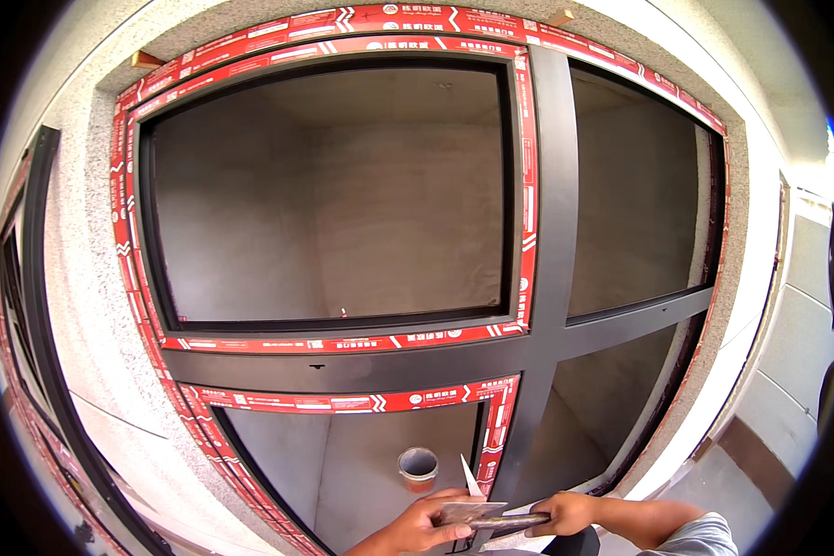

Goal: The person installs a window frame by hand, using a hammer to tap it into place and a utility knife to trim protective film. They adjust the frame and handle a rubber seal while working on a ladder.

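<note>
My left hand (426, 526) is closed at the bottom middle, its thumb and fingers pinching a flat grey plate (468, 511) like a trowel blade. My right hand (570, 511) is wrapped round a dark, stick-like handle (514, 522), which runs left towards the plate. Whether plate and handle are one tool I cannot tell. A thin white pointed strip (470, 474) stands up just above the plate; what it is stays unclear. Both hands are in front of the lower part of a dark grey window frame (417, 367).
Red printed protective tape (526, 167) covers much of the frame. Behind the lower opening stands a reddish bucket (419, 482). Rough pale wall (93, 195) surrounds the window. A dark upright frame (39, 250) is at far left. Small wooden wedges (145, 60) sit along the top.
</note>
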`<state>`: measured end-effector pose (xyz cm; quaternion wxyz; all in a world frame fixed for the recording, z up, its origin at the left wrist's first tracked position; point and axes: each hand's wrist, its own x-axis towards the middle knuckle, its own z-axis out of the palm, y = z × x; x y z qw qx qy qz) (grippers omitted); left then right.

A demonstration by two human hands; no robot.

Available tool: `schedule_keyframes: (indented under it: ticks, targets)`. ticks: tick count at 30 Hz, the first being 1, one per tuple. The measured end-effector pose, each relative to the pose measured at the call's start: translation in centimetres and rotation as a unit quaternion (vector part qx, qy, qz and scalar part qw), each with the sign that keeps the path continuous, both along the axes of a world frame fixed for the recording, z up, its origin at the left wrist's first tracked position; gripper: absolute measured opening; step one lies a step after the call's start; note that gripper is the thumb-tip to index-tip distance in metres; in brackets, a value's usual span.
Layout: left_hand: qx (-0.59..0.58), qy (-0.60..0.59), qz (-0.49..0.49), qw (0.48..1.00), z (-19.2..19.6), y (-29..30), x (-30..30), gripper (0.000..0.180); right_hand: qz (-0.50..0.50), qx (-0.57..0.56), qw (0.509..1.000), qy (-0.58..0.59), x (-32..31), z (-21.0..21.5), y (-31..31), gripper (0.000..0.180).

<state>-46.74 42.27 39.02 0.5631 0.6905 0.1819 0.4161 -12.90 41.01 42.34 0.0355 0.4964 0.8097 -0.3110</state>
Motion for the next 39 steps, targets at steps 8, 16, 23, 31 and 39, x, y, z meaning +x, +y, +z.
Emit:
schedule_keyframes:
  ticks: [8, 16, 23, 31, 39]
  targets:
    - [0.387, -0.071, 0.368, 0.843, 12.3, 5.2, -3.9, 0.037, -0.172, 0.17, 0.891, 0.385, 5.5, 8.9, -0.4, 0.046]
    - [0.407, 0.11, 0.599, 0.681, 20.3, 13.2, -6.4, 0.038, -0.101, 0.507, 0.636, 0.573, 2.9, 28.5, 9.3, 0.05]
    - [0.504, 0.13, 0.617, 0.59, 17.8, 18.2, -5.0, 0.023, -0.201, 0.453, 0.575, 0.651, 1.2, 39.5, 13.6, 0.056]
    - [0.54, 0.114, 0.624, 0.553, 17.2, 18.5, -4.8, 0.016, -0.231, 0.445, 0.588, 0.635, -2.5, 44.7, 16.5, 0.061]
    - [0.54, 0.111, 0.623, 0.554, 17.1, 18.6, -4.9, 0.014, -0.225, 0.399, 0.593, 0.662, -4.8, 46.7, 17.9, 0.058]
